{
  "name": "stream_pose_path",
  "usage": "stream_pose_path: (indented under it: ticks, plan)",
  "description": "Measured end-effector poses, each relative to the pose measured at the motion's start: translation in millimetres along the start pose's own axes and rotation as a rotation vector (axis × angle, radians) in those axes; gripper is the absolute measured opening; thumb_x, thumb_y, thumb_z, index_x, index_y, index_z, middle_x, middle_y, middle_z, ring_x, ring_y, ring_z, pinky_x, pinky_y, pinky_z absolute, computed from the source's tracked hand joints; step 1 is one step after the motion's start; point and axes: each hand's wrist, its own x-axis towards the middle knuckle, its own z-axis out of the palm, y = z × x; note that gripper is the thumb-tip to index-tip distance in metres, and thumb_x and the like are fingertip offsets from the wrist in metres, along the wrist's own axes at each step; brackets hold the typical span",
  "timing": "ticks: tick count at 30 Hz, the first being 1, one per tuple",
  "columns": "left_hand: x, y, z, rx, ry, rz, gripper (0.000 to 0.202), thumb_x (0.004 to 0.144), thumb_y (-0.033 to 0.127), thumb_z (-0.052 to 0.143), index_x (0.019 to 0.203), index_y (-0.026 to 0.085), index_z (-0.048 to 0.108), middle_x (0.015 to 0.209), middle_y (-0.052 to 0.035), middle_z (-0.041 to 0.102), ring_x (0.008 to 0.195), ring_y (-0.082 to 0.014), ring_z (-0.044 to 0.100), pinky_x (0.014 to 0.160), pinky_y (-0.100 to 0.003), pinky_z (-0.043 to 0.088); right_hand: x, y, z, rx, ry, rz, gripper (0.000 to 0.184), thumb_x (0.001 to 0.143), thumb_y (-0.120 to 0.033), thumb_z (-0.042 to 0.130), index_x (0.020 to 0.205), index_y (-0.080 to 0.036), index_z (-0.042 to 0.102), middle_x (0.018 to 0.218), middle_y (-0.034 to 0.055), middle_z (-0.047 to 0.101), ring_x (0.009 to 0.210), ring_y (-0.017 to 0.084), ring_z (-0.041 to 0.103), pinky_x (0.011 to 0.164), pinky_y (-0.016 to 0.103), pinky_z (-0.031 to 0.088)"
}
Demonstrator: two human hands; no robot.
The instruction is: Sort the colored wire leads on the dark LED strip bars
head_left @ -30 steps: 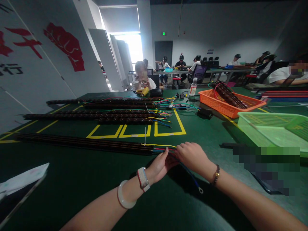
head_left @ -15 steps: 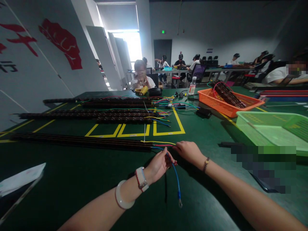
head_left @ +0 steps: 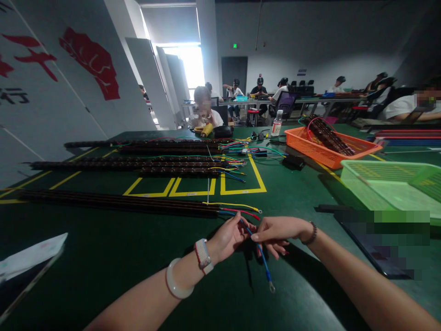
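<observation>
A long dark bundle [head_left: 120,202] lies across the green table, with a white cable tie [head_left: 208,192] standing up near its right end. From that end come a yellow wire [head_left: 241,205] tipped with a ring terminal, a red wire [head_left: 251,214] and a blue wire [head_left: 264,260]. My left hand [head_left: 229,236] is closed around the blue wire a short way from the bundle. Farther along, my right hand [head_left: 280,230] pinches the same wire between thumb and fingers. Its ring-terminal end hangs free below my right hand.
Behind lie more dark bundles [head_left: 179,162] with coloured wires, beside yellow tape outlines. An orange basket [head_left: 332,158] and a green basket [head_left: 386,197] stand at right, near a dark flat device [head_left: 368,248]. A bottle [head_left: 277,124] stands at the back; several people sit beyond.
My right hand has left the yellow and red wires and come down toward me onto the blue wire. The blue wire's free end has swung right. My left hand stays in place.
</observation>
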Motion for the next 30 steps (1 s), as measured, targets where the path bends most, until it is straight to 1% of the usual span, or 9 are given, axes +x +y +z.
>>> stream_pose_path:
  ticks: [4, 7, 11, 14, 17, 21, 24, 26, 30]
  plan:
    - [2.6, -1.5, -1.6, -0.021, -0.005, 0.060, 0.032, 0.090, 0.034, 0.043, 0.071, 0.013, 0.057, 0.073, -0.0066, 0.062, 0.074, -0.0149, 0.060, 0.080, -0.030, 0.044, 7.2, 2.7, 5.6, 0.051, 0.099, 0.002, 0.037, 0.082, -0.047, 0.055, 0.071, -0.012, 0.059, 0.044, -0.0054, 0.054, 0.035, 0.005, 0.046, 0.035, 0.014, 0.033]
    - [3.7, -2.0, -2.0, -0.027, -0.035, 0.047, 0.032, 0.091, 0.035, 0.042, 0.074, 0.013, 0.058, 0.077, -0.0087, 0.064, 0.078, -0.0164, 0.061, 0.082, -0.032, 0.044, 4.8, 4.7, 1.1, 0.040, 0.152, 0.016, 0.030, 0.082, -0.040, 0.053, 0.072, -0.013, 0.057, 0.051, -0.0024, 0.060, 0.039, 0.006, 0.052, 0.036, 0.013, 0.033]
    - [2.8, -0.1, -1.4, 0.009, -0.079, 0.012, 0.034, 0.092, 0.036, 0.039, 0.089, 0.009, 0.060, 0.086, -0.0126, 0.066, 0.086, -0.0191, 0.063, 0.091, -0.037, 0.042, -3.0, 4.9, -5.9, 0.047, 0.197, 0.041, 0.027, 0.084, -0.039, 0.049, 0.079, -0.013, 0.056, 0.059, 0.0007, 0.064, 0.047, 0.010, 0.059, 0.044, 0.018, 0.045]
    - [1.5, 3.6, -1.9, 0.053, -0.144, -0.055, 0.034, 0.091, 0.035, 0.041, 0.099, 0.007, 0.059, 0.098, -0.0164, 0.065, 0.092, -0.0206, 0.063, 0.094, -0.039, 0.041, -5.4, 7.8, -9.8, 0.008, 0.247, 0.059, 0.028, 0.084, -0.040, 0.050, 0.080, -0.013, 0.056, 0.057, 0.0004, 0.063, 0.048, 0.011, 0.059, 0.049, 0.021, 0.048]
    - [-0.5, 7.7, -2.9, 0.080, -0.183, -0.115, 0.032, 0.091, 0.034, 0.043, 0.098, 0.007, 0.059, 0.103, -0.0190, 0.064, 0.096, -0.0226, 0.063, 0.096, -0.040, 0.039, -5.8, 13.4, -16.0, -0.061, 0.303, 0.059, 0.030, 0.083, -0.043, 0.051, 0.078, -0.013, 0.057, 0.055, -0.0006, 0.061, 0.046, 0.010, 0.057, 0.047, 0.021, 0.046]
    - [-4.9, 9.5, -2.6, 0.277, -0.275, -0.240, 0.037, 0.090, 0.038, 0.042, 0.094, 0.005, 0.059, 0.103, -0.0234, 0.064, 0.095, -0.0255, 0.065, 0.094, -0.043, 0.040, -7.8, 18.6, -25.6, -0.126, 0.438, 0.057, 0.039, 0.082, -0.051, 0.049, 0.072, -0.014, 0.057, 0.043, -0.0048, 0.049, 0.035, 0.008, 0.045, 0.035, 0.018, 0.032]
    - [-7.6, 8.9, -2.1, 0.344, -0.307, -0.202, 0.038, 0.090, 0.040, 0.042, 0.092, 0.007, 0.060, 0.105, -0.0234, 0.064, 0.094, -0.0248, 0.065, 0.092, -0.041, 0.042, -7.5, 19.8, -28.2, -0.184, 0.419, 0.047, 0.044, 0.080, -0.056, 0.049, 0.069, -0.014, 0.059, 0.040, -0.0058, 0.044, 0.034, 0.006, 0.037, 0.036, 0.019, 0.028]
    - [-8.5, 8.5, -1.9, 0.339, -0.320, -0.176, 0.036, 0.090, 0.039, 0.042, 0.091, 0.008, 0.060, 0.105, -0.0225, 0.064, 0.095, -0.0242, 0.064, 0.091, -0.040, 0.043, -5.4, 20.6, -27.8, -0.239, 0.394, 0.040, 0.047, 0.080, -0.057, 0.049, 0.066, -0.013, 0.060, 0.040, -0.0053, 0.044, 0.035, 0.006, 0.035, 0.038, 0.019, 0.027]
    - [-9.1, 8.6, -0.9, 0.337, -0.328, -0.170, 0.035, 0.090, 0.037, 0.042, 0.089, 0.008, 0.060, 0.104, -0.0217, 0.065, 0.095, -0.0234, 0.064, 0.091, -0.039, 0.043, 0.1, 23.7, -25.8, -0.293, 0.386, 0.061, 0.048, 0.081, -0.057, 0.047, 0.066, -0.013, 0.060, 0.042, -0.0045, 0.045, 0.036, 0.005, 0.034, 0.039, 0.019, 0.027]
